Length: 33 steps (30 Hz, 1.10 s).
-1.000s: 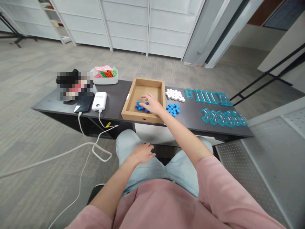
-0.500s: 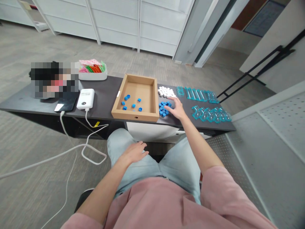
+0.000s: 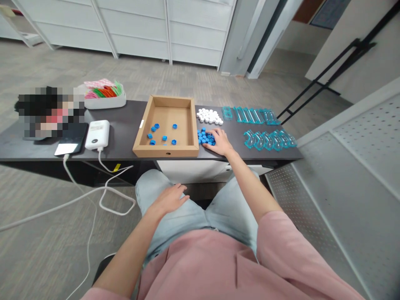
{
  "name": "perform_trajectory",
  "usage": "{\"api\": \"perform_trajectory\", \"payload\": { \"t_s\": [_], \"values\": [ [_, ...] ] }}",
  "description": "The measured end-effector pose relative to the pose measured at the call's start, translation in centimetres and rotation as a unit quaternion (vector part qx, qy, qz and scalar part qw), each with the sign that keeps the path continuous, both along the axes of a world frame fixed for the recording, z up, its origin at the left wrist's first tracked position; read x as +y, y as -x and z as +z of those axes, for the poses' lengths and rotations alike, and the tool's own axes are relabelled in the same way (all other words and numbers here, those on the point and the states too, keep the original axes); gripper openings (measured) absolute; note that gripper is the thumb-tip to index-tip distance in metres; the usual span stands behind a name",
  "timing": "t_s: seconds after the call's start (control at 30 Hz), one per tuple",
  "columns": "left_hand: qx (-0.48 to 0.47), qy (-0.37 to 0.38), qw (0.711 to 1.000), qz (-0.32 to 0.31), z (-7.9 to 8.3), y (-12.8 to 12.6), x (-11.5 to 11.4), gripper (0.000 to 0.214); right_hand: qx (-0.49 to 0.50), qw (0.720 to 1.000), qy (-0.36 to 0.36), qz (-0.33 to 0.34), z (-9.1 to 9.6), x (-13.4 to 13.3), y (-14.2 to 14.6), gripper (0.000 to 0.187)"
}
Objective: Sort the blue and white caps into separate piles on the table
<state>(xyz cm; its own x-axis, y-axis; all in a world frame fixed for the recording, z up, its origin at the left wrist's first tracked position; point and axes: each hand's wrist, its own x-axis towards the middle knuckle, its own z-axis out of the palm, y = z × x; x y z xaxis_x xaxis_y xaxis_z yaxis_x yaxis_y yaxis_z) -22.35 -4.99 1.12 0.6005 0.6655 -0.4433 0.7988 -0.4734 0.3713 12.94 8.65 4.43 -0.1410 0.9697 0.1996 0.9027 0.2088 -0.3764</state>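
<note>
My right hand (image 3: 221,142) reaches down over a pile of small blue caps (image 3: 203,136) on the dark tabletop. Its thumb and fingers are apart, curved about the pile's right side, and no cap shows lifted. My left hand (image 3: 171,198) lies open on my left thigh, fingers stretched out, holding nothing. Left of the pile is a shallow cardboard box (image 3: 143,146) with several blue caps (image 3: 164,138) scattered in it. Just behind the blue pile sits a heap of small white pieces (image 3: 210,116).
Teal see-through plastic parts (image 3: 269,140) lie in rows at the table's right. Farther left are a white power bank (image 3: 97,134), a dark phone (image 3: 72,139), and a white bin (image 3: 106,103) of colourful strips. White cables (image 3: 106,187) hang off the front edge.
My right hand has come down and toward me, from above the blue and white heaps onto the blue caps. The whole view has shifted slightly. My left hand stays on my thigh.
</note>
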Motion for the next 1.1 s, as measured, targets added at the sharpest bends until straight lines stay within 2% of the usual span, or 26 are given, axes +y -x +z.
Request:
{"api": "perform_trajectory", "payload": {
  "t_s": [0.13,0.37,0.6,0.73,0.9,1.1],
  "values": [
    [0.007,0.032,0.999,-0.007,0.1,0.2,0.3,0.057,0.004,1.000,-0.008,-0.019,-0.2,0.1,0.1,0.060],
    [0.010,0.032,0.999,-0.009,-0.3,0.5,0.4,0.058,0.013,1.000,-0.015,-0.020,-0.6,0.5,-0.1,0.044],
    [0.014,0.028,0.999,-0.009,-0.5,0.5,0.4,0.057,-0.007,1.000,-0.022,-0.021,-0.5,0.3,0.3,0.040],
    [0.011,0.025,1.000,-0.014,-0.3,0.5,0.3,0.055,-0.027,0.997,-0.042,-0.060,-0.3,-0.2,0.8,0.030],
    [0.008,0.024,1.000,-0.008,0.0,0.4,0.3,0.055,-0.027,0.988,-0.058,-0.139,-0.1,-0.5,1.2,0.031],
    [-0.005,0.016,1.000,-0.007,0.8,0.1,0.0,0.053,-0.035,0.986,-0.062,-0.152,-0.1,0.0,1.2,0.028]
  ]
}}
